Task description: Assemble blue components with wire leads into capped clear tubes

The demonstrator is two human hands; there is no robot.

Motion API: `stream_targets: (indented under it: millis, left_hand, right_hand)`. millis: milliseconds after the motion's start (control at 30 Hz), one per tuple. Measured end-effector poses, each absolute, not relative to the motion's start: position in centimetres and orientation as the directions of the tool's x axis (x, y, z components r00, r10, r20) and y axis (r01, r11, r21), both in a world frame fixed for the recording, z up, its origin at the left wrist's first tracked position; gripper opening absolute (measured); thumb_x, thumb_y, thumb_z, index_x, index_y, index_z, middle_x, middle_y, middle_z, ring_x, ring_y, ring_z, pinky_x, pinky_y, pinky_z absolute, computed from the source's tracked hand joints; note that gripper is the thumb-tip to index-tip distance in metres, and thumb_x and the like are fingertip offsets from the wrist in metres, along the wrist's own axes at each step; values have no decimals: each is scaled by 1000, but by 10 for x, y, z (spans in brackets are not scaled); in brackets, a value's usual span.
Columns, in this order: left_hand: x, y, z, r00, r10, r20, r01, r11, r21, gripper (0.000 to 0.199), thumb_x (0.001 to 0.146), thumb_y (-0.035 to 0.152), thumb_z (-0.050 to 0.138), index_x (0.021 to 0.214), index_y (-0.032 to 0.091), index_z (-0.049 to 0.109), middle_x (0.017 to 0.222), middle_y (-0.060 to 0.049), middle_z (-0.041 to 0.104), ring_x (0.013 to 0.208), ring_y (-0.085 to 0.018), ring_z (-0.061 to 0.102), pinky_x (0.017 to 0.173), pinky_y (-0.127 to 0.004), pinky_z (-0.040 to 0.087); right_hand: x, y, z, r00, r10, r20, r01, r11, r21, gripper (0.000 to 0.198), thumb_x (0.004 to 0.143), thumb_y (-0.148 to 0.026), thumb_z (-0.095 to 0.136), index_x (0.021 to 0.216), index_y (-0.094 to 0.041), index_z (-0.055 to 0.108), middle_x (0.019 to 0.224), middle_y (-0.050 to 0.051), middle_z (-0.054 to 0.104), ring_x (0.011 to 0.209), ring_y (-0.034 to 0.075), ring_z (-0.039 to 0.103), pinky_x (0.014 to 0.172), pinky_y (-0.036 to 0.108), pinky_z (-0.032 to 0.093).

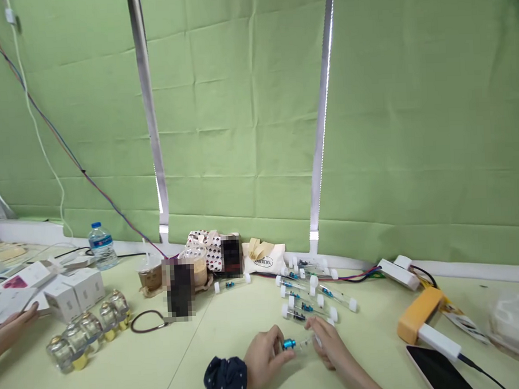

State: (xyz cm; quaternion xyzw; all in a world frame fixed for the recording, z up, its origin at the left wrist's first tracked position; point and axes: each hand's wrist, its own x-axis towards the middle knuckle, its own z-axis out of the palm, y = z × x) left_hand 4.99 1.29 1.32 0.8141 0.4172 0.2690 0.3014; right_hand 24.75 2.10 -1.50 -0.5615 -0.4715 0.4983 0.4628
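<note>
Low over the table, both my hands are closed around one clear tube (303,346) with a bright blue piece inside. My left hand (263,358), with a dark dotted scrunchie (226,379) at its wrist, grips the end near the blue piece. At the other end, the fingers of my right hand (330,341) are wrapped round a whitish cap that they partly cover. Just beyond my hands lies a loose pile of similar clear tubes (301,289) with white caps and blue parts inside. Another such tube (232,284) rests apart to the left.
At far left, another person's hand (16,330) touches white boxes (66,297) near several glass bottles (90,328). A water bottle (102,247), drink cup (150,271) and pouch (264,256) stand by the green wall. To the right are an orange block (419,313), a phone (437,370) and a power strip (398,274).
</note>
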Motion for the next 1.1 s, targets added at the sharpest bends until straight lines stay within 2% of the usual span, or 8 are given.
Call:
stream_targets:
  millis: [67,167,267,333,500,667,800,1100]
  left_hand:
    - [47,17,15,496,856,149,436,-393,810,42,77,58,47,74,17,53,62,0,53,59,-12,46,55,-23,32]
    - [40,29,16,522,852,-44,311,-141,940,46,74,61,47,73,15,51,50,4,47,41,-7,37,43,-20,26]
    - [29,41,18,483,864,-142,198,50,979,43,74,61,45,83,19,46,42,7,44,30,-5,28,35,-18,16]
    - [23,45,20,461,872,-164,150,105,983,42,73,61,47,81,20,43,39,8,42,28,-5,25,34,-17,12]
    - [17,45,21,481,860,-170,140,116,983,42,72,61,50,76,19,45,41,7,46,29,-4,29,33,-16,11]
    - [16,43,22,488,859,-156,96,124,988,41,73,58,49,74,17,47,41,7,43,30,-3,28,32,-17,12]
    - [13,47,22,490,853,-177,106,144,984,40,73,57,49,75,17,47,41,7,43,29,-3,27,31,-17,10]
    - [14,51,18,516,838,-179,132,129,983,38,74,56,48,73,18,46,38,8,41,27,-3,25,29,-17,9]
  right_hand:
    - [245,20,-14,40,997,-60,66,-63,-996,49,67,-70,39,74,-22,42,36,-12,19,31,5,11,33,17,4]
    - [241,13,-13,-38,997,67,102,70,-992,45,75,-66,37,82,-22,42,41,-11,24,33,7,18,34,18,12]
    - [241,4,-9,-119,976,181,157,199,-967,38,82,-58,39,96,-23,41,58,-6,39,42,8,32,40,19,26]
    - [244,0,-5,-149,954,262,195,288,-938,36,83,-54,42,101,-23,40,71,-3,46,50,9,40,48,21,34]
    - [248,-6,4,-247,910,332,310,399,-863,26,83,-45,48,93,-21,47,82,2,53,68,14,49,59,24,39]
    - [241,-12,4,-282,906,316,299,396,-868,38,83,-42,49,115,-23,44,88,3,57,68,15,51,57,24,39]
    - [242,-13,5,-219,914,343,248,392,-886,37,83,-41,48,114,-22,40,86,3,58,72,15,53,59,24,41]
    - [248,-11,2,-371,881,293,422,440,-793,42,84,-35,48,125,-25,43,87,1,59,58,10,44,54,23,38]
